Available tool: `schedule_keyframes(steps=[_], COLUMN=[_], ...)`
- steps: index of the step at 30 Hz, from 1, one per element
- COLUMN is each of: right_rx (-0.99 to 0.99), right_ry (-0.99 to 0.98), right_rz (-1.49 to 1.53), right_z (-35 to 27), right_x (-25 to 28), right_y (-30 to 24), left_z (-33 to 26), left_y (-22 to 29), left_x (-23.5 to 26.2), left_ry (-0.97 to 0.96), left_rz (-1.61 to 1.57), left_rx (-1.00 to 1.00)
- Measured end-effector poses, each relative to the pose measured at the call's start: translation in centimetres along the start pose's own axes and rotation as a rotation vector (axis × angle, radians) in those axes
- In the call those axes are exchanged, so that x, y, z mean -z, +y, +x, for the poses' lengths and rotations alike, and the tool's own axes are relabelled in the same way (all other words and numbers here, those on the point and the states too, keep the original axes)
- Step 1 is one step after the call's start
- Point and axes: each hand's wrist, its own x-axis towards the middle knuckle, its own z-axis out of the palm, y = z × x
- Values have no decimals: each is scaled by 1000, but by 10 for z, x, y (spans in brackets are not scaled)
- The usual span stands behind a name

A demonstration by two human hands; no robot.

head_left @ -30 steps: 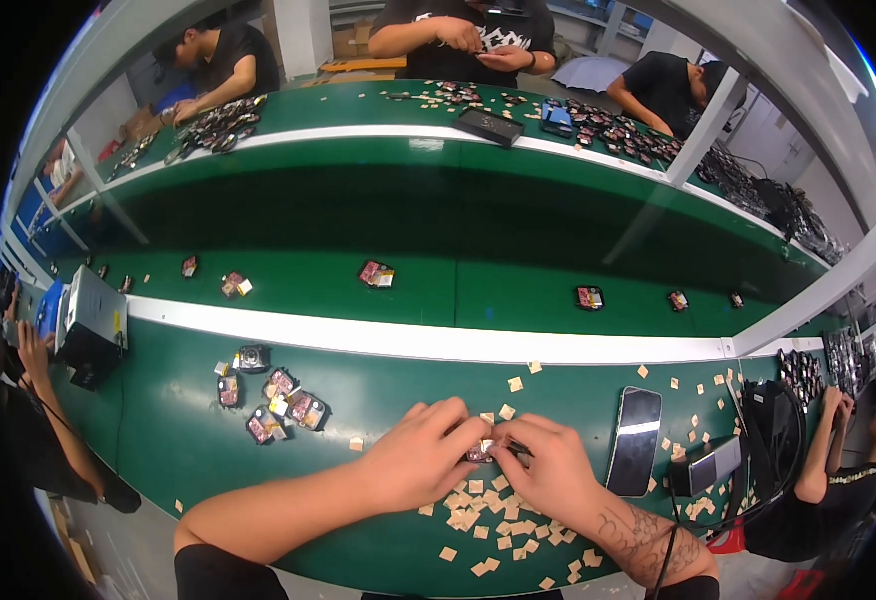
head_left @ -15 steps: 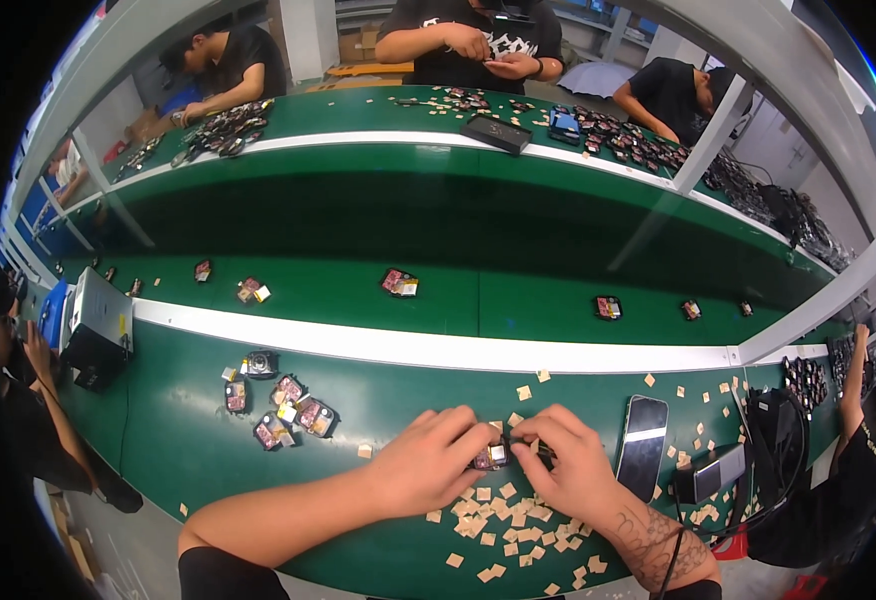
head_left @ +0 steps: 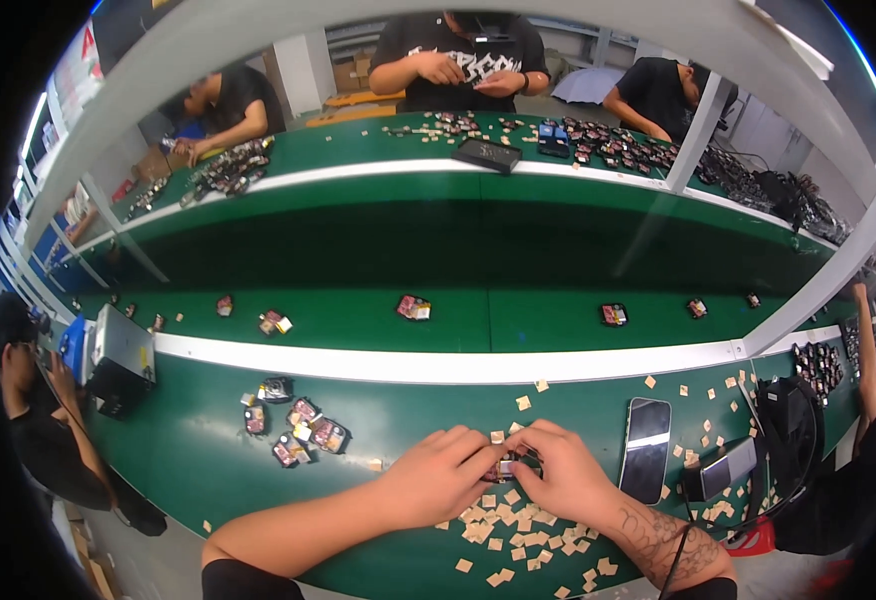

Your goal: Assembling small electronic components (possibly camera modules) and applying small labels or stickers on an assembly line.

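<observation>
Squares (head_left: 506, 520) litter the bench (head_left: 208, 450) around the hands (head_left: 436, 487), both clamped on a module (head_left: 503, 469) mostly hidden between them. Phone (head_left: 646, 452) and box (head_left: 726, 470) sit to their right, more modules (head_left: 330, 435) left. One worker (head_left: 870, 370) is cut off.

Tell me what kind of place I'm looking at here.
Probably an electronics assembly workshop: a long green workbench, small black-rimmed units clustered on it, and several co-workers nearby, also busy with their hands.
</observation>
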Motion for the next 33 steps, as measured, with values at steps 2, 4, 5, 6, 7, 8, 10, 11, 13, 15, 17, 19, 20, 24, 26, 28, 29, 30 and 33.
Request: schedule_keyframes(steps=[2, 4, 5, 6, 7, 8, 10, 11, 13, 15, 17, 19, 20, 24, 26, 28, 29, 30, 33], right_rx=[61, 117, 109, 100, 98, 105, 174, 183, 225, 184, 132, 168, 203, 342, 366, 322, 288, 286, 110], right_ry=[141, 282, 276, 267, 251, 257, 249, 258, 214, 157, 105, 141, 172, 197, 212, 220, 233, 225, 150], right_rz=[24, 41, 35, 31, 32, 34, 19, 22, -6, -25, 18, 41, 57, 19, 72, 70, 65, 65, 122], right_z=[-2, -1, 0, -1, -1, -2, -3, -4, -6, -7, -9, -8, -7, -3, -4, -2, -3, -4, -1], right_x=[-2, 1, 3, 5, 5, 5, 5, 5, 5, 12, 13, 9, 6, 0, 8, 6, 6, 5, 5], right_y=[-2, -1, 4, 8, 10, 12, 12, 9, 5, 1, -2, 4, 8, 22, 15, 19, 17, 14, 13], left_z=[8, 25, 36, 52, 65, 79, 91, 91, 92, 87, 78, 76, 77, 79, 81, 70, 65, 54, 31], left_y=[-4, -19, -30, -42, -58, -72, -91, -100, -110, -118, -133, -142, -147, -127, -95, -62, -39, -28, -6], left_x=[3, 12, 16, 19, 24, 28, 33, 37, 46, 56, 68, 75, 75, 66, 63, 46, 41, 31, 13], left_ry=[38, 69, 105, 177, 251, 268, 289, 252, 209, 209, 150, 96, 81, 121, 112, 109, 33, 30, -15], left_rz=[33, 87, 119, 175, 236, 262, 305, 372, 444, 376, 252, 117, 139, 207, 74, 150, 185, 173, 103], left_rx=[-12, 62, 145, 161, 187, 223, 256, 265, 264, 346, 368, 379, 360, 369, 372, 116, 111, 93, 110])
